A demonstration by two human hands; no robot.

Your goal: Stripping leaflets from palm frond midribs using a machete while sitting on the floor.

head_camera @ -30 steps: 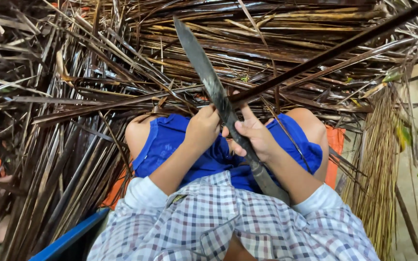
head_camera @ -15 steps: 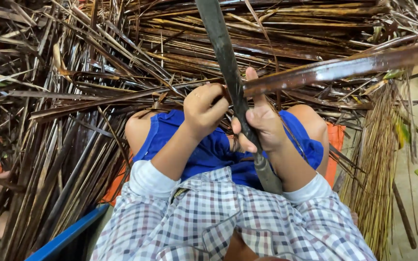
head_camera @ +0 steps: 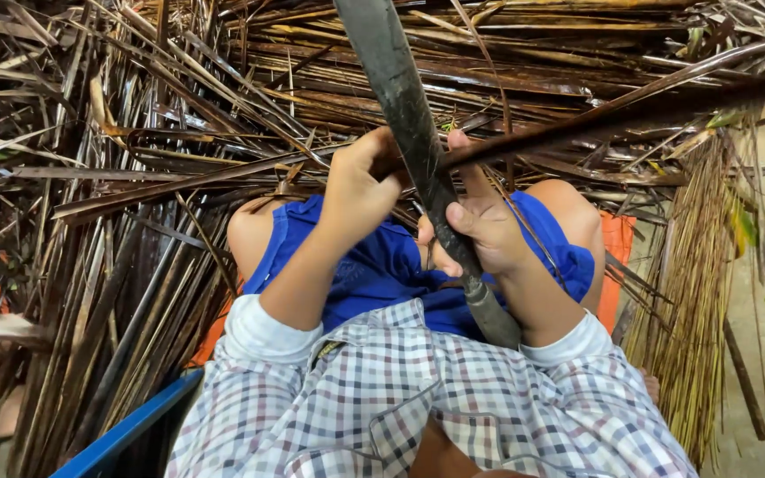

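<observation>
**Head view: one long blade, one dark leaf strip, both hands busy**

Head camera looks straight down at my lap, and I see my right hand (head_camera: 480, 232) clenched around the long knife (head_camera: 400, 106) where blade meets handle, thumb laid on the metal. One knife, blade pointing up and away, handle end (head_camera: 493, 319) tucked by my wrist. It looks heavy and rigid, dull grey, so the handle is the safe grip. My left hand (head_camera: 360, 186) is closed on the near end of a dark leaf strip (head_camera: 613, 111), which runs off to the upper right and meets the blade just beside my fingers. One strip in hand. I judge it light, stiff along its length, glossy and likely slippery, best pinched near the blade. Around my knees lies a heap of dry strips (head_camera: 135, 177), too many to count, and one bundle of thin pale ribs (head_camera: 692, 292) on the right.
</observation>
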